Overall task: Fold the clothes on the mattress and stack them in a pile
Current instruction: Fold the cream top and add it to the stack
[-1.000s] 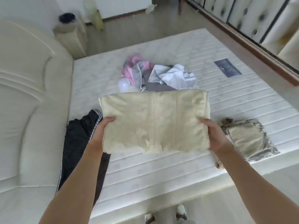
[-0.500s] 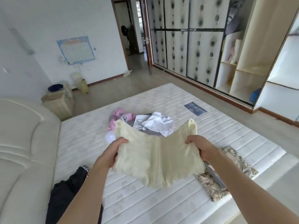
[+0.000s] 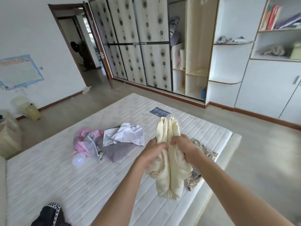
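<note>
Now both sides of the soft pale-yellow cloth (image 3: 169, 162) have come together. My left hand (image 3: 152, 151) and right hand (image 3: 184, 148) squeeze its middle, above the white mattress (image 3: 65, 168). It feels light and floppy.

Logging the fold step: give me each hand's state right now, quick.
Left hand: fingers curled round the cream garment, holding it.
Right hand: gripping the same cream garment, folded in half between both hands.

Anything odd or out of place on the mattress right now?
A white light bulb lies among the unfolded clothes heap on the mattress; it is not laundry. Nothing looks spilled or damaged.
</note>
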